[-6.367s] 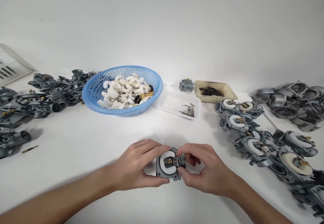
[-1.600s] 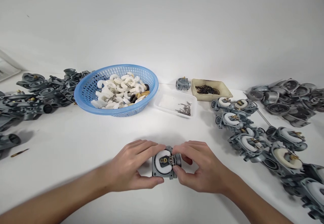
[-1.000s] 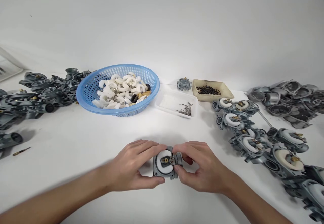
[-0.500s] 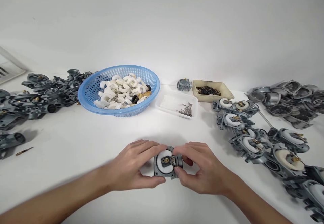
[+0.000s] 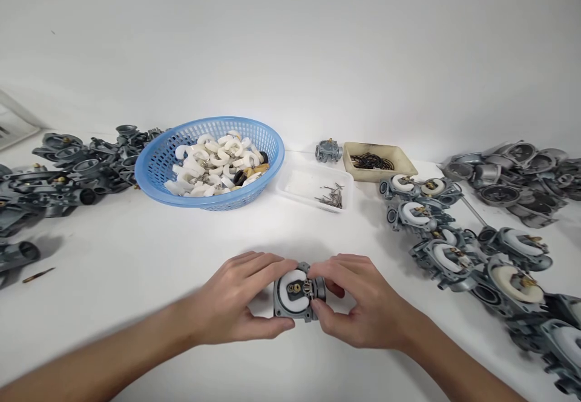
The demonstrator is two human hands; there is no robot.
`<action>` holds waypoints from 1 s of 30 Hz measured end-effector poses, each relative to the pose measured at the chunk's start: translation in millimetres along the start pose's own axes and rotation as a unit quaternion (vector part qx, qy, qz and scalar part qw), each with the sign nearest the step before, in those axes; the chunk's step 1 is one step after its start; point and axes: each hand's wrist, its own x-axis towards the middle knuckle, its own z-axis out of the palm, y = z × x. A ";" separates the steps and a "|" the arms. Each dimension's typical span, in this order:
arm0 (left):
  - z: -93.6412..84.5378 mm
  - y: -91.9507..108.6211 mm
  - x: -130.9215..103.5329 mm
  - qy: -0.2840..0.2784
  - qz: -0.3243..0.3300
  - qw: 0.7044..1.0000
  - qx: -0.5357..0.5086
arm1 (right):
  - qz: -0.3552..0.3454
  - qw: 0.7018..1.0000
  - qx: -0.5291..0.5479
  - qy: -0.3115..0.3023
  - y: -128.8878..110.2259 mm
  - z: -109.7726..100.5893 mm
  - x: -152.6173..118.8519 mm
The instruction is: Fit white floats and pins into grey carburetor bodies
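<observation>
Between my two hands a grey metal carburetor [image 5: 278, 309] rests on the white table, its open side facing up. A white C-shaped float [image 5: 287, 296] sits inside it around a brass jet [image 5: 297, 288]. My left hand [image 5: 240, 299] grips the carburetor's left side, index finger at the back edge and thumb at the front corner. On the other side, my right hand [image 5: 356, 302] has its index finger and thumb pressed at the float's hinge end. Whether a pin is under those fingertips cannot be made out.
Behind stands a blue basket [image 5: 149, 193] of floats. Beside it are a clear tray [image 5: 295, 184] with small pins and a beige box [image 5: 402, 175] of black rings. Carburetors [image 5: 72, 172] crowd the left; others with floats [image 5: 449, 257] line the right, near grey bowls [image 5: 521, 178]. A small screwdriver-like tool [image 5: 39, 275] lies left.
The whole view has shifted slightly. Both hands keep the same hold on the carburetor, with hardly any movement.
</observation>
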 end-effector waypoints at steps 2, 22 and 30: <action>0.0 0.0 -0.1 0.000 -0.001 1.000 0.000 | -0.001 1.000 0.000 -0.001 0.3 0.0 -0.5; 0.9 -0.9 -0.6 -0.003 -0.001 1.000 -0.003 | 0.001 1.000 0.002 -0.006 2.0 0.4 -2.1; 0.4 0.0 0.2 0.009 0.003 1.000 -0.003 | 0.005 1.000 -0.001 -0.010 1.0 0.0 -2.2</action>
